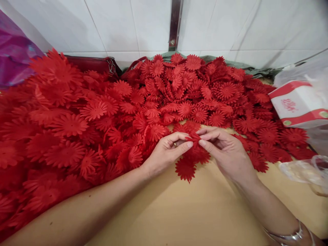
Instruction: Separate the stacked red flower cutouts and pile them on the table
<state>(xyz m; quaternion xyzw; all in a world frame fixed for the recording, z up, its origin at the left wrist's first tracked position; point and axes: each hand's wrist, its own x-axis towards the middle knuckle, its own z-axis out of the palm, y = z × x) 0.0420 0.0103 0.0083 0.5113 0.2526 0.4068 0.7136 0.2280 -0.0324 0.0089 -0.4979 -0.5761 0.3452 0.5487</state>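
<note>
Between my two hands, red artificial flower petals (194, 137) are pinched by thumbs and fingertips. My left hand (170, 147), with a ring on one finger, is closed on their left side. From the right, my right hand (225, 150) grips the same petals, its fingertips almost meeting the left ones. Whether one layer or more is held, I cannot tell. Just beneath, loose red petal pieces (185, 168) with notched edges lie on the tan table (179, 212). Part of them is hidden behind my fingers.
A big heap of red flower petal pieces (69, 124) spreads over the left and back. At the right stand a white and red box (294, 104) and a clear plastic container (299, 171). A dark red bag (89, 64) lies by the tiled wall (151, 25); purple plastic (15, 51) is at far left.
</note>
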